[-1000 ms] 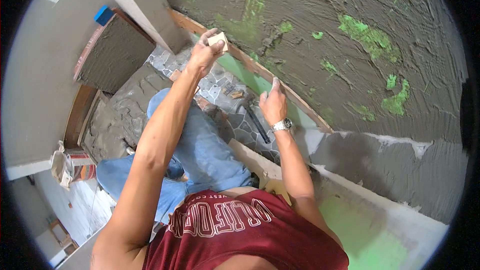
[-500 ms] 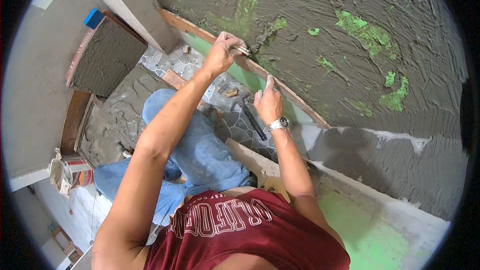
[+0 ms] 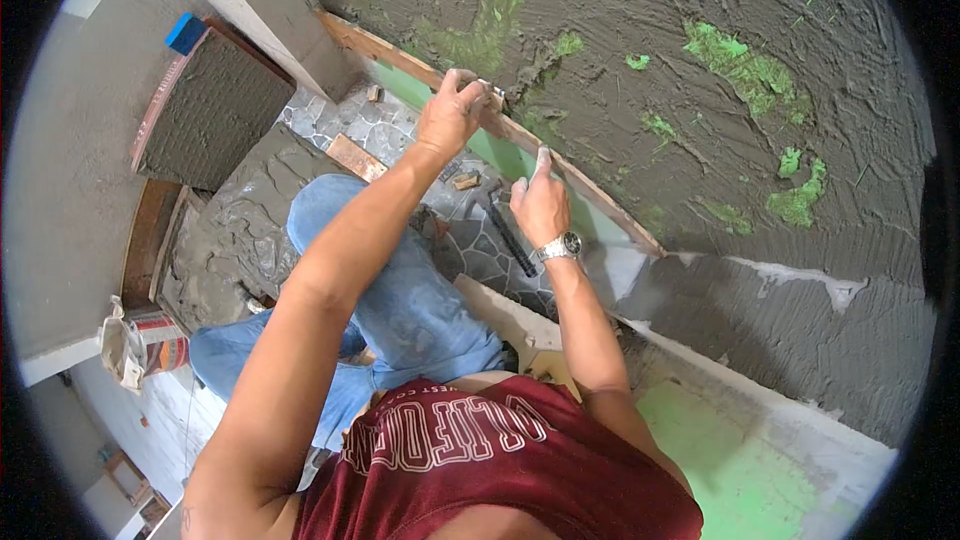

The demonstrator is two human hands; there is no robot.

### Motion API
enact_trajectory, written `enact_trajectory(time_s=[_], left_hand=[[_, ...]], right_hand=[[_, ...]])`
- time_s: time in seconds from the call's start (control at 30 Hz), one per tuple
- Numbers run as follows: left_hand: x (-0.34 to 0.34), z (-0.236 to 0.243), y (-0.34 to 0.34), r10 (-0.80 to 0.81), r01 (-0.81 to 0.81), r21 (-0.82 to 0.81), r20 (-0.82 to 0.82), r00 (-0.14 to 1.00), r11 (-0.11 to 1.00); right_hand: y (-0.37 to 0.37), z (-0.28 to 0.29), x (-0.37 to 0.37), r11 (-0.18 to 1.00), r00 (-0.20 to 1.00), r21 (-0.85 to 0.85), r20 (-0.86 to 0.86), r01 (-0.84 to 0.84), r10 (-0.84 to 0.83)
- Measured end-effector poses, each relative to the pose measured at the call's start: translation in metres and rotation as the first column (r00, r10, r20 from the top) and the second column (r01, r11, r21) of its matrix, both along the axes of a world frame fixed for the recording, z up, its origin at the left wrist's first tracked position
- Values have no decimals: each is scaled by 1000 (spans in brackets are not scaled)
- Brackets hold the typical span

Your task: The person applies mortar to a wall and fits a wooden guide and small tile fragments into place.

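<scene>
A long narrow wooden strip (image 3: 600,198) runs along the lower edge of the wet grey mortar (image 3: 640,30) on the wall. My left hand (image 3: 455,112) is closed at the strip's upper edge, its fingers bent around a small thin, pale-edged piece (image 3: 496,96) that they partly hide. Farther along the strip, my right hand (image 3: 541,208) touches it with an outstretched index finger. The other fingers curl loosely, and I see nothing held in them. A watch (image 3: 568,245) circles that wrist. Below and between the hands, a black-handled hammer (image 3: 508,233) lies on the stone-patterned floor.
Wet mortar fills a low wooden tray (image 3: 165,250) at left, beside a mortar-coated panel (image 3: 215,105) with a blue block (image 3: 186,33). A bucket (image 3: 160,345) stands near it. Wood offcuts (image 3: 355,157) lie on the floor. A ledge (image 3: 720,365) runs along the right.
My left hand has turned slightly and its fingers have shifted, so the thin piece shows less. My right hand keeps its place on the strip. The whole view has shifted a little.
</scene>
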State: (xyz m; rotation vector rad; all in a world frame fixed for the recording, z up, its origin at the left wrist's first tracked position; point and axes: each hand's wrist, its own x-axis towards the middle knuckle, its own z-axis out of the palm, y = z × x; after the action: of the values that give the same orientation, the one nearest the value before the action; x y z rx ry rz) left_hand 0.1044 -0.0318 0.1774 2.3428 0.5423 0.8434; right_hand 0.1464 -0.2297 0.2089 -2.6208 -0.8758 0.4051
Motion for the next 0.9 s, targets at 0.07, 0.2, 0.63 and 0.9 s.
enact_trajectory(time_s=[0.07,0.2,0.63,0.9], left_hand=[[0,0,-4,5,-5,-21,13,1000,1000],[1,-1,-16,56,-47,-61,146,988,997],[-1,0,-44,240,-239,20,-82,967,971],[19,-25,-52,514,43,-950,-128,848,-308]], right_hand=[[0,2,-1,1000,1000,-5,-9,4,-4],[2,4,-2,1000,1000,-13,-8,-3,3],[2,-2,-3,1000,1000,13,17,-16,15],[5,3,-7,999,1000,40,-12,7,-7]])
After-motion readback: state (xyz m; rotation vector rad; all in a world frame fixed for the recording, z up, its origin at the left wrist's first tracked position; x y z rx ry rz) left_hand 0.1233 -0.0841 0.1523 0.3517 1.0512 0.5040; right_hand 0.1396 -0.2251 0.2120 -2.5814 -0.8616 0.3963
